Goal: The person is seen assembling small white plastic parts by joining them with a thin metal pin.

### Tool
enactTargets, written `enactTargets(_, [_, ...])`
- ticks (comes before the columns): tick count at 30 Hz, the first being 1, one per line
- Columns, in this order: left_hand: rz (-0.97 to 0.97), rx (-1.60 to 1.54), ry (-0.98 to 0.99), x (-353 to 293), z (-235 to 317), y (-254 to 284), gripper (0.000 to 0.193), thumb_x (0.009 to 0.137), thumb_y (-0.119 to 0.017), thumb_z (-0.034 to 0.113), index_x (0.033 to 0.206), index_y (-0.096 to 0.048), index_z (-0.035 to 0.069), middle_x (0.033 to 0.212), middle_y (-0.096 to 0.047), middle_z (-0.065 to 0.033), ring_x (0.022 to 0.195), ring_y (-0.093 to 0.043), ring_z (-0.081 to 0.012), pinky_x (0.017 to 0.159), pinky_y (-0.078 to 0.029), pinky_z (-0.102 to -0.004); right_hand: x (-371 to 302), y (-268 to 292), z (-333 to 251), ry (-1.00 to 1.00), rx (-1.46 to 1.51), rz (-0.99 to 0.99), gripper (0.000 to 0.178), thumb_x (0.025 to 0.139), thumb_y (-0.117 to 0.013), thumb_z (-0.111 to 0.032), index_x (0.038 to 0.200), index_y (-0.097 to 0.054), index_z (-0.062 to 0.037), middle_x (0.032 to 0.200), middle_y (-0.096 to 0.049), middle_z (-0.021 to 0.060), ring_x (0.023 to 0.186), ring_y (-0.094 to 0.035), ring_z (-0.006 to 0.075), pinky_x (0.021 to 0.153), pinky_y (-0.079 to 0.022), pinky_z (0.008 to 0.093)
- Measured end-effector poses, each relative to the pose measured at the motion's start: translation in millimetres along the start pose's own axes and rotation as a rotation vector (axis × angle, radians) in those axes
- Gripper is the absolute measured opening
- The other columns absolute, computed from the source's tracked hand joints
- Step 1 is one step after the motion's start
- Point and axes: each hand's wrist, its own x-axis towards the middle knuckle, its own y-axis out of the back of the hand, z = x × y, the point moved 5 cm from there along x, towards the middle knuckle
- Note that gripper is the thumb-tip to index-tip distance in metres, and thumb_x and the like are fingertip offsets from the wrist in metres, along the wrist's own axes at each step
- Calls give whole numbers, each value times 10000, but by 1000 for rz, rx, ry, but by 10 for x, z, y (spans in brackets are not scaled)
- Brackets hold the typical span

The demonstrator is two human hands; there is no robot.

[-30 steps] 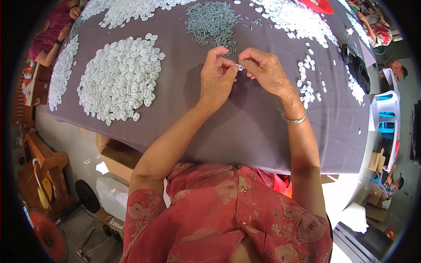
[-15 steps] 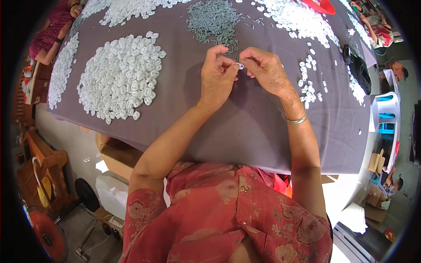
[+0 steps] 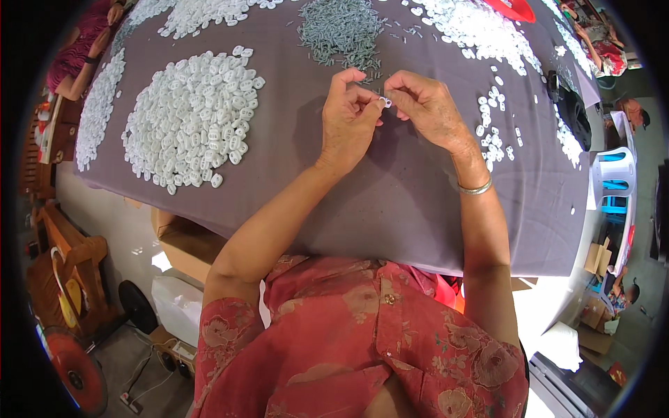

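Observation:
A small white plastic piece with holes (image 3: 387, 102) is pinched between the thumb and forefinger of my left hand (image 3: 346, 131), above the table's middle. Close against its other side, the thumb and fingers of my right hand (image 3: 431, 115) are pinched together. Whatever those right fingertips hold, if anything, is too small or hidden to make out. Just beyond my hands lies a heap of small grey screw-like pins (image 3: 339, 31). To the left spreads a large heap of white oval plastic pieces (image 3: 191, 118). Several loose white pieces (image 3: 493, 143) are scattered right of my right hand.
A dark cloth (image 3: 293, 202) covers the table. More white pieces (image 3: 481, 31) are heaped at the far right, beside a red dish (image 3: 514, 10). A black item (image 3: 573, 115) lies at the right edge. Another person's arm (image 3: 77, 82) rests at the far left.
Both hands have shifted very slightly to the right with the white piece. More of the piece shows between the fingertips. The heaps look the same.

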Motion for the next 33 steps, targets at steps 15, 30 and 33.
enactTargets(15, [33,-36,-6,-9,7,7,393,825,-554,-81,1134,-342,38,807,-589,-67,697,-566,-91,600,-505,-226,3,-43,2,-27,12,18,119,908,-539,-110,877,-582,-3,673,-546,-17,559,-499,52,513,-447,215])
enactTargets(30, [105,-31,-29,54,-14,113,371,824,-572,-43,1129,-373,27,826,-584,-73,702,-559,-97,575,-505,-229,-68,142,113,-10,16,134,38,818,-636,-30,844,-664,-23,733,-589,-32,664,-534,44,578,-431,210])
enactTargets(33, [123,-20,-52,53,-1,124,365,823,-582,-32,1123,-383,25,822,-584,-71,690,-556,-97,567,-502,-228,-157,60,95,167,-234,158,72,773,-647,11,836,-654,-23,742,-607,16,652,-568,100,574,-444,242])
